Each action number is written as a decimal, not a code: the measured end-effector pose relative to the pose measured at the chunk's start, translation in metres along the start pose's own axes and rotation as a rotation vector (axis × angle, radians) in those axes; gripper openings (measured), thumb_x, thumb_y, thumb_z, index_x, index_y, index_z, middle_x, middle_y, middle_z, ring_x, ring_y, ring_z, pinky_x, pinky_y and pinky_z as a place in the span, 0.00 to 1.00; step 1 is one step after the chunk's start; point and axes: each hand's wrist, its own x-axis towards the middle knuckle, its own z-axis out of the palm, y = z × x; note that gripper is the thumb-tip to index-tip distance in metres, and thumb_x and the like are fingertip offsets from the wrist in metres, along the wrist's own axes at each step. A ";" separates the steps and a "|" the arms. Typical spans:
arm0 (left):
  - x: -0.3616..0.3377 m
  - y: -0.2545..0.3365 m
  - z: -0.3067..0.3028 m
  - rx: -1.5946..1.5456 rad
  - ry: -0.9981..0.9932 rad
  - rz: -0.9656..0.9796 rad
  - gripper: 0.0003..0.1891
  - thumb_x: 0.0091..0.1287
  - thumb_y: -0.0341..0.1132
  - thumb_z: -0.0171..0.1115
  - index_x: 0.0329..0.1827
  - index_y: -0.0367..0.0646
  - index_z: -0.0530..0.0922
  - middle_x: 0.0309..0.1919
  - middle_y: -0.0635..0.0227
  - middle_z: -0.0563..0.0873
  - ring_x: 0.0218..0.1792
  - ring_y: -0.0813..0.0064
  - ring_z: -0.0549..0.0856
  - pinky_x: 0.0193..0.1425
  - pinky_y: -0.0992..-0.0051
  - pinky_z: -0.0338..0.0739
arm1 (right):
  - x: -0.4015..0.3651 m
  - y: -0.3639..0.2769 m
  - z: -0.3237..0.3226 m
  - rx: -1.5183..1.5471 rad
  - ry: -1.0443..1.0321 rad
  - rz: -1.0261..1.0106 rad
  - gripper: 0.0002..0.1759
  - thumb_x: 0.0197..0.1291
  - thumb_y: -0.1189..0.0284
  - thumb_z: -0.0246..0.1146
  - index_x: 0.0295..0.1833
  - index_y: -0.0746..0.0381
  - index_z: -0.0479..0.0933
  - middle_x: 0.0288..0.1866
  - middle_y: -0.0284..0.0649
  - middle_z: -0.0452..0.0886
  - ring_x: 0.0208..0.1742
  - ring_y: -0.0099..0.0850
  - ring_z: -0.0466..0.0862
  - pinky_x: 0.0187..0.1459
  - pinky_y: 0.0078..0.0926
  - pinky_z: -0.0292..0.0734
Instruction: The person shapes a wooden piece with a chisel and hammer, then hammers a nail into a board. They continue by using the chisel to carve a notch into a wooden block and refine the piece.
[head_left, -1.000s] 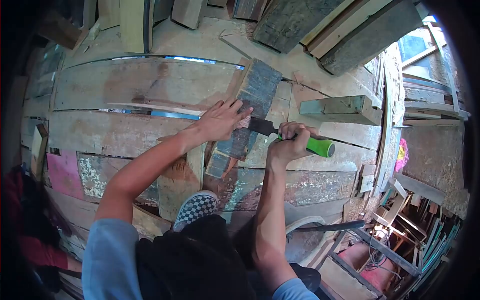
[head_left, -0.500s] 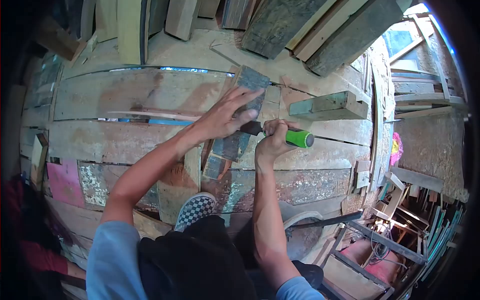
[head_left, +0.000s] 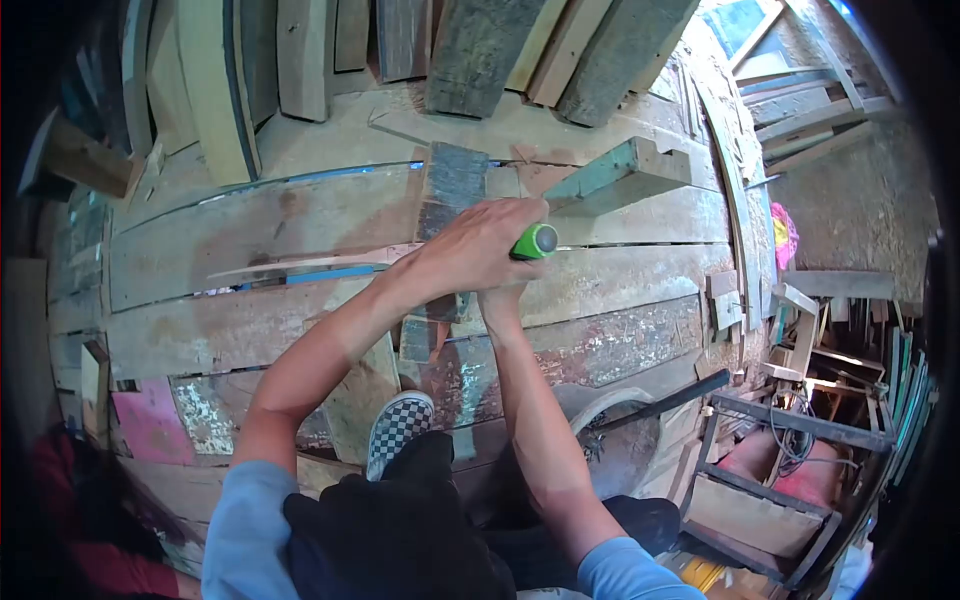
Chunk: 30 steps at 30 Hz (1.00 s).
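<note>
A tool with a bright green handle and a grey end cap points up toward me; its working end is hidden beneath my hands. My left hand is wrapped over the handle, which shows between thumb and fingers. Directly below it, my right hand is mostly covered, and its fingers are out of sight. Under both hands lies a dark, weathered piece of wood; its near end shows past my left wrist.
A notched greenish wood block lies just right of my hands on the plank surface. Timber pieces stand along the back. My checkered shoe rests near the wood. A metal-framed stand is at right.
My left hand has moved from the wood onto the green handle, covering much of my right hand. The handle's end now sits farther left and higher in view. The camera view has shifted.
</note>
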 end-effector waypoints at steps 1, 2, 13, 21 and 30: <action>0.000 -0.002 0.001 0.001 -0.010 0.011 0.19 0.49 0.37 0.66 0.40 0.39 0.68 0.33 0.55 0.77 0.41 0.53 0.79 0.47 0.61 0.71 | 0.001 -0.002 -0.002 -0.021 -0.035 0.000 0.16 0.55 0.75 0.60 0.48 0.68 0.66 0.41 0.43 0.74 0.41 0.34 0.76 0.45 0.32 0.73; 0.001 -0.006 0.002 -0.003 0.014 0.033 0.19 0.50 0.36 0.65 0.39 0.39 0.68 0.34 0.54 0.77 0.41 0.52 0.78 0.48 0.61 0.71 | 0.003 -0.004 -0.006 -0.046 -0.078 -0.002 0.17 0.55 0.75 0.61 0.49 0.68 0.66 0.42 0.43 0.74 0.43 0.35 0.77 0.47 0.32 0.73; -0.009 -0.019 0.020 -0.182 0.021 -0.099 0.20 0.51 0.33 0.67 0.42 0.36 0.68 0.34 0.52 0.79 0.38 0.55 0.80 0.44 0.64 0.73 | 0.025 -0.140 -0.210 -1.127 -0.737 0.072 0.26 0.51 0.66 0.65 0.54 0.65 0.69 0.53 0.48 0.71 0.59 0.44 0.71 0.61 0.37 0.63; -0.006 -0.031 0.036 -0.374 0.289 -0.037 0.12 0.50 0.27 0.66 0.28 0.42 0.68 0.19 0.72 0.73 0.22 0.82 0.73 0.27 0.77 0.69 | -0.042 -0.156 -0.278 -1.971 -1.183 0.410 0.22 0.45 0.65 0.65 0.48 0.59 0.73 0.47 0.41 0.77 0.52 0.36 0.75 0.54 0.37 0.66; -0.010 -0.030 0.042 -0.284 0.414 0.015 0.12 0.58 0.27 0.63 0.22 0.43 0.68 0.18 0.75 0.70 0.22 0.85 0.68 0.28 0.80 0.65 | -0.078 -0.115 -0.338 -1.905 -1.374 0.633 0.08 0.46 0.68 0.62 0.31 0.59 0.81 0.29 0.44 0.83 0.34 0.39 0.84 0.38 0.35 0.78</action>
